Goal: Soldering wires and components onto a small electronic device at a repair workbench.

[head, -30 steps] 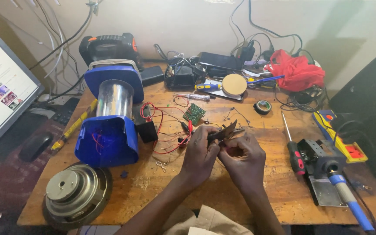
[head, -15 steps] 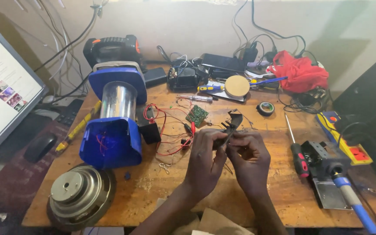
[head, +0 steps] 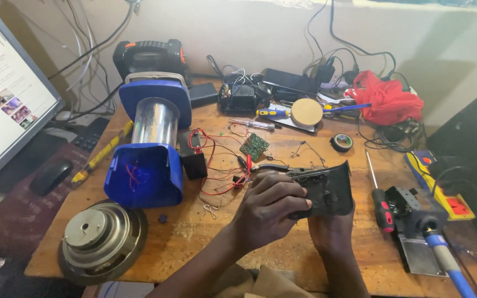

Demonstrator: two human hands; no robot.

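**Black panel held in both hands over the workbench**

Plastic, dark and curved, the black panel [head: 329, 189] sits at the centre of the wooden table [head: 205, 243], lifted just above its surface and tilted so its inner face, with ribs and small fittings, looks toward the camera. The left hand [head: 269, 207] wraps over the panel's left edge, fingers curled closed on it. The right hand [head: 332, 234] supports the panel from below and behind, mostly hidden by it (only the heel of the palm and the wrist show), so how its fingers lie cannot be told, though it plainly bears the piece.

Just left of the hands, red and black wires [head: 216, 165] loop across the wood to a small green circuit board [head: 254, 147] and a black block-shaped battery [head: 195, 163]. Farther left lies a blue lantern body [head: 151, 144] on its side, with a clear middle tube. Near the table's front left corner rests a round loudspeaker [head: 100, 240], magnet side up.

To the right of the panel lies a red-handled screwdriver [head: 381, 201], and beside it a soldering iron with a blue grip [head: 443, 251] on its metal stand. A roll of black tape [head: 342, 142] sits behind the panel, and a red cloth [head: 385, 99] is heaped near the wall. A monitor [head: 1, 94] stands at the far left.
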